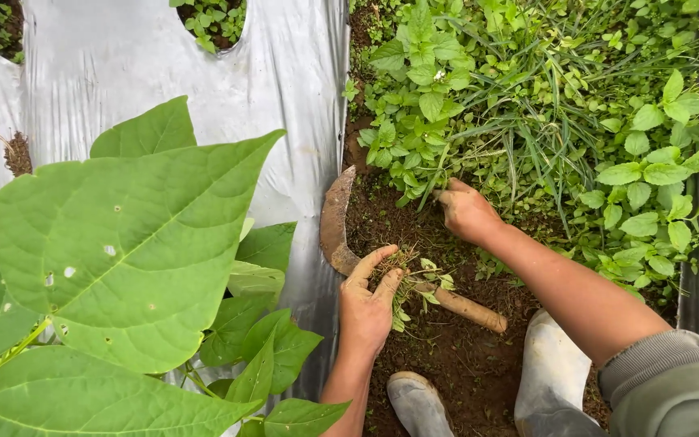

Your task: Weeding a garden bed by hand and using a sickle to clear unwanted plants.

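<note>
1. The left hand (368,301) is closed on a tuft of pulled weeds (404,279), beside the sickle (341,235) lying on bare soil (446,348)
2. The right hand (467,212), arm outstretched, is clenched on stems at the edge of the weed patch (527,105), low, probably for the roots
3. Silver mulch sheet (285,73) and broad leaves (123,243) lie left; pale boots (552,380) below

The person wears a grey-green ribbed-cuff sleeve (673,380) pushed up the right forearm (left arm bare) and pale, mud-smeared rubber boots (552,380).
</note>
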